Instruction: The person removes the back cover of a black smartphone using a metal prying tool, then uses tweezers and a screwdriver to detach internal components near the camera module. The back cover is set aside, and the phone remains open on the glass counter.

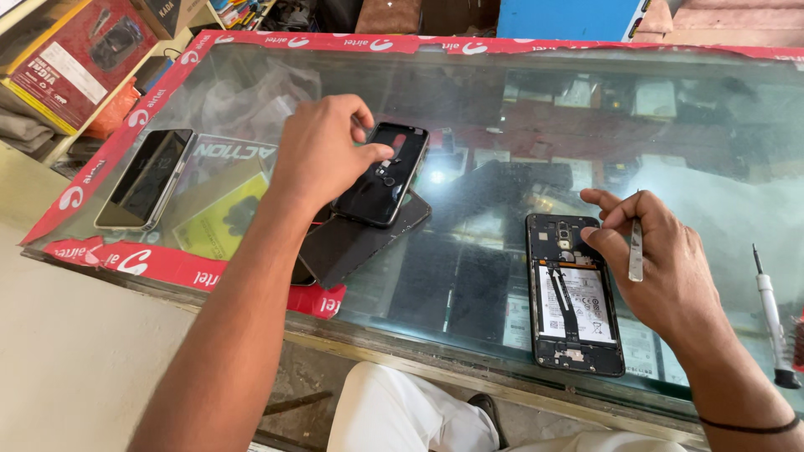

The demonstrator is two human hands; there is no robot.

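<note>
Near edge, right: opened phone [574,293] lies flat on the glass counter [469,159], back off, battery and board exposed for access. Right hand [662,259] hovers at its upper right corner, pinching metal tweezers [636,249] upright between thumb and fingers, tips down. White-handled screwdriver [772,322] lies further right, within reach. Farther, left of centre: left hand [322,155] grips the black back cover [383,172] by its top edge, tilted over a dark panel [352,243]. Far left: another phone [146,178], face up, set aside.
</note>
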